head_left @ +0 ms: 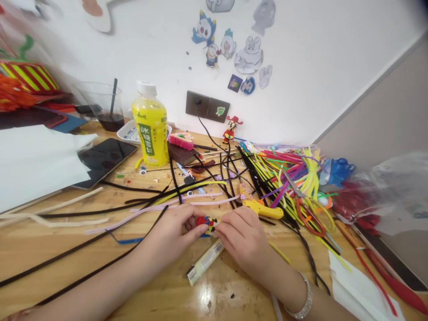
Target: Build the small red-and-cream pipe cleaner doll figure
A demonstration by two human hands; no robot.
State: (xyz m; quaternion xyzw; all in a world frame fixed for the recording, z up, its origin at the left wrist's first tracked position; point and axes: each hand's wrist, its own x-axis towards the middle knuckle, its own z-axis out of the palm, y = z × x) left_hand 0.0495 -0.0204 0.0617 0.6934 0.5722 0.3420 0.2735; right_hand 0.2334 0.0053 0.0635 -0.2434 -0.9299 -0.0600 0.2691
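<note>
Between my two hands, low over the table, is a small figure in red, blue and yellow. My left hand is closed on its left side, thumb in front and fingers curled behind. My right hand pinches at the figure's right end, its fingertips pressed together and partly hiding that end. Just under the hands a pale tube or stick with a printed label lies on the table. A yellow glue gun rests right behind my right hand.
A yellow bottle and a cup of dark drink stand at the back left, near a tablet. Colourful pipe cleaners and scissors lie to the right. Black strips cross the left side. A red-hatted figure stands by the wall.
</note>
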